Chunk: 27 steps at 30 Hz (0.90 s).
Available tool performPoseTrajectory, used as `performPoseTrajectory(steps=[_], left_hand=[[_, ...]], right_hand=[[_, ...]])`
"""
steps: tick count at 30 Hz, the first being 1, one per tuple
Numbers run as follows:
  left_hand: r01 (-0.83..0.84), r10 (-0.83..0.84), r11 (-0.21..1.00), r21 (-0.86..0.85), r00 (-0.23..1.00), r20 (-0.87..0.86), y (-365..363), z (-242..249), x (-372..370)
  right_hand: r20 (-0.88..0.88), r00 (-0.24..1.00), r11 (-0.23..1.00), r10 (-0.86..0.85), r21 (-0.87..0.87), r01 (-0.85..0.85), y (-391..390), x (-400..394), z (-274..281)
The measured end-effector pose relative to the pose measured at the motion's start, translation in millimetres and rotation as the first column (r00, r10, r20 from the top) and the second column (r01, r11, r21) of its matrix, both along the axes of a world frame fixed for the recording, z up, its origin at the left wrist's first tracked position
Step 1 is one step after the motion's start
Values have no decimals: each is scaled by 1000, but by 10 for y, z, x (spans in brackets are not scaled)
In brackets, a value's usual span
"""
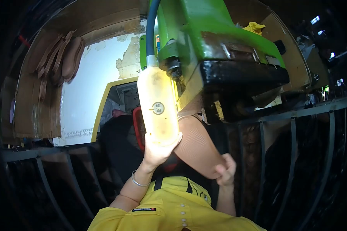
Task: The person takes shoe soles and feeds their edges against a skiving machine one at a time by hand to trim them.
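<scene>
A brown, sole-shaped piece (198, 144) with fine ridged lines hangs tilted below a green machine (216, 30). Its upper end reaches up to the machine's underside, beside a glowing lamp (158, 123). My right hand (226, 169) pinches the lower right end of the piece between thumb and fingers. My left hand (160, 150) is at the lower end of the lamp, its thumb against the left edge of the piece. The lamp and its glare hide most of the left fingers.
Several brown sole-shaped pieces (71, 57) stand in a cardboard surround at the left, next to a white tabletop (81, 100) with a yellow edge. Metal bars (291, 154) run along both sides. A yellow cloth (254, 28) lies at the upper right. A blue hose (152, 27) leads to the lamp.
</scene>
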<state>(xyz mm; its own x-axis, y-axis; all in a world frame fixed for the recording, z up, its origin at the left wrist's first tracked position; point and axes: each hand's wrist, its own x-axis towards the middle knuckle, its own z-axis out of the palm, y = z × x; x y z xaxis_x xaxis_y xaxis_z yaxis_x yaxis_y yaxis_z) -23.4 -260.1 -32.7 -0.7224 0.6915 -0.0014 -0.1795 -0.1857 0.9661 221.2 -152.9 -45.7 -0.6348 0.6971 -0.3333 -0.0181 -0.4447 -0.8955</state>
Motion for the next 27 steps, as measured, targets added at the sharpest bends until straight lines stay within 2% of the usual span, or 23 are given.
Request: performPoseTrajectory(steps=[1,5,7,8,12,15,17,19,20,21,23,26,27], left_hand=[[5,-5,1000,0,1000,-1,14,-1,8],[18,-19,999,43,999,29,147,13,-6],[113,-113,994,-3,994,14,159,73,-33],[103,-106,993,55,992,63,181,12,-7],[90,-92,996,29,994,63,124,-2,-125],[72,-65,997,38,986,-154,-14,112,-293],[-42,46,986,161,999,-23,-52,318,-329],[47,-40,997,58,991,-126,-219,380,-528],[36,-33,999,28,996,-82,-305,353,-610],[28,-28,1000,-3,999,-39,-392,327,-685],[-91,90,995,44,995,31,-538,168,-785],[-169,168,985,25,985,40,-766,72,-911],[-185,183,982,21,980,73,-852,59,-923]], right_hand=[[-24,995,994,-99,39,99,106,-32,88],[-135,957,935,-255,218,280,660,-290,318],[-148,950,918,-275,253,305,905,-500,443],[-156,952,913,-263,280,298,1015,-628,484],[-230,965,932,-126,304,195,1281,-1080,536],[-296,952,960,-74,238,149,1263,-1282,472],[-340,939,973,-54,195,126,1219,-1361,341],[-300,953,981,-37,171,92,1163,-1343,88],[-274,959,979,-69,167,119,1036,-1363,89],[-269,963,976,-27,201,83,930,-1383,87],[-332,942,948,41,312,69,653,-1509,178],[-267,962,788,64,604,116,383,-1668,277],[-220,953,846,208,530,-63,377,-1639,208]])
